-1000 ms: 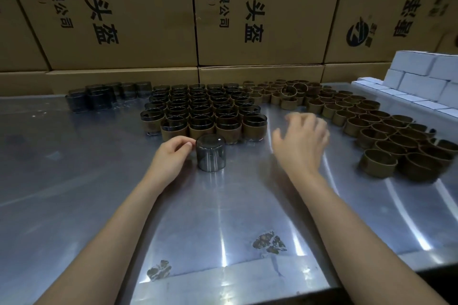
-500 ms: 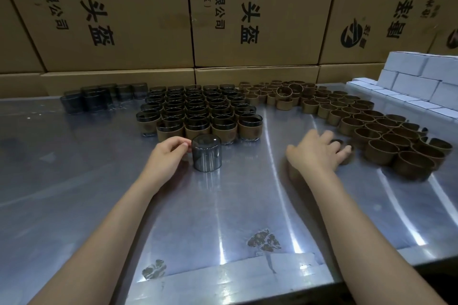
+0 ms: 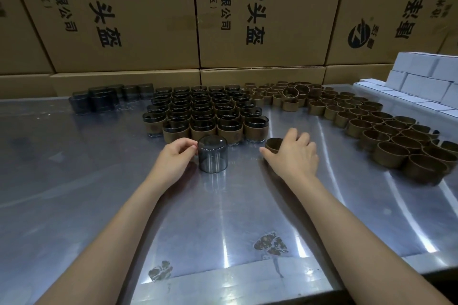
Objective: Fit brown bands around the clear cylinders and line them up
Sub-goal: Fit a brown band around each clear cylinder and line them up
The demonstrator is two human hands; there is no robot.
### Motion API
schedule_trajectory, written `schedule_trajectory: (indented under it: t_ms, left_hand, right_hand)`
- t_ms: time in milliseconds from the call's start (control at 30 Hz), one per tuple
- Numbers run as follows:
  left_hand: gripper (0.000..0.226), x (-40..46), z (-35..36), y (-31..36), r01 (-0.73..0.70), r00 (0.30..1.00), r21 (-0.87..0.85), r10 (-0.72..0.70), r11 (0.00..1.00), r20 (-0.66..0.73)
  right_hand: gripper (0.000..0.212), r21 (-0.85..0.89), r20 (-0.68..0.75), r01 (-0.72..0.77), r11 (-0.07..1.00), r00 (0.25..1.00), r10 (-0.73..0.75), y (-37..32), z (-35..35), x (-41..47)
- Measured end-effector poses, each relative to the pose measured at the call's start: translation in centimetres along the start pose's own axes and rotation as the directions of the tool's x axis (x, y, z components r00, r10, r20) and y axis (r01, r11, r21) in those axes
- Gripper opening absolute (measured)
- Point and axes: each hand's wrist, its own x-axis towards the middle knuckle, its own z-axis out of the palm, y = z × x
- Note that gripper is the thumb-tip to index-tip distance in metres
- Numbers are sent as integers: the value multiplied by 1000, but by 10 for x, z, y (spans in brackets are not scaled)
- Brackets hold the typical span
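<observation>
A left hand (image 3: pixel 174 157) pinches a clear cylinder (image 3: pixel 212 154) standing dome-up on the steel table (image 3: pixel 99 193), just before the banded rows (image 3: pixel 205 116). To its right, across bare steel, the right hand (image 3: pixel 293 153) grips a brown band (image 3: pixel 272 144); loose bands (image 3: pixel 386 136) lie well beyond.

Stacked cardboard cartons (image 3: pixel 138 15), printed with black characters, form a wall along the far edge of the metal table (image 3: pixel 74 193). White boxes (image 3: pixel 421 77) sit stacked at the right rear. Dark stains (image 3: pixel 270 244) mark the near surface.
</observation>
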Motion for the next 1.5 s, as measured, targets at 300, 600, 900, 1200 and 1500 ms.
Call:
schedule_trajectory:
  t_ms: [300,600,900,1200,1500]
  left_hand:
    - [18,1,2,0,-71,995,28,73,997,-73]
    - [54,-12,14,18,-176,966,-328,228,928,125]
    - [62,-8,20,13,-174,971,-112,189,978,149]
    - [82,-4,23,7,-60,983,-101,76,993,168]
    - [105,-9,25,14,12,976,-118,14,993,216]
  right_hand:
    - [59,546,-251,505,668,860,-445,-28,-5,-17]
    - [69,452,-279,719,529,677,-681,-55,9,-40]
    - [66,807,124,267,528,797,-592,-59,23,-35]
    - [66,790,277,126,600,800,-533,-62,27,-26]
    - [72,787,249,149,599,811,-529,-64,26,-29]
